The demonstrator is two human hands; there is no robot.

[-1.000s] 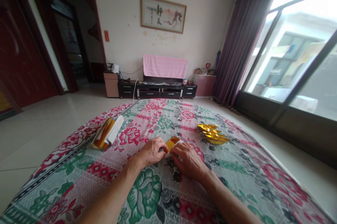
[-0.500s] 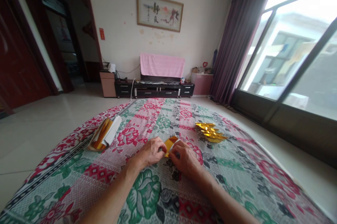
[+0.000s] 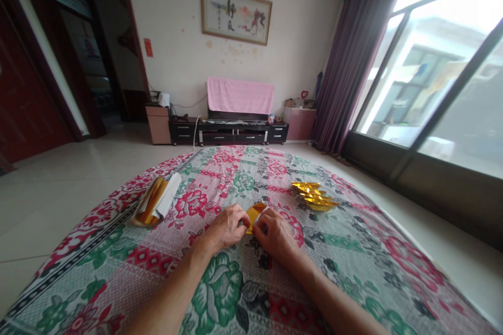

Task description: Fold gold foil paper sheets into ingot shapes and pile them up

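Observation:
Between my two hands, low over the middle of the table, is a small sheet of gold foil paper (image 3: pixel 256 211), partly folded, with a white side showing at its right. My left hand (image 3: pixel 231 225) is closed, its fingertips pinching the paper's left edge. The fingers of my right hand (image 3: pixel 274 230) are curled and pressed on its right edge. Both hands hide part of the paper. To the right lies a row of folded gold foil ingots (image 3: pixel 315 196). At the left a curled stack of gold and white paper (image 3: pixel 156 201) lies on the cloth.
A flowered cloth (image 3: pixel 220 293) covers the round table. Beyond it, a low black cabinet (image 3: pixel 231 134) stands against the wall, with a pink cloth (image 3: pixel 240 95) draped over something on it. A purple curtain (image 3: pixel 341 62) and large windows are on the right.
The view has shifted slightly. Both hands remain on the gold foil paper, with only a slight shift of the right fingers.

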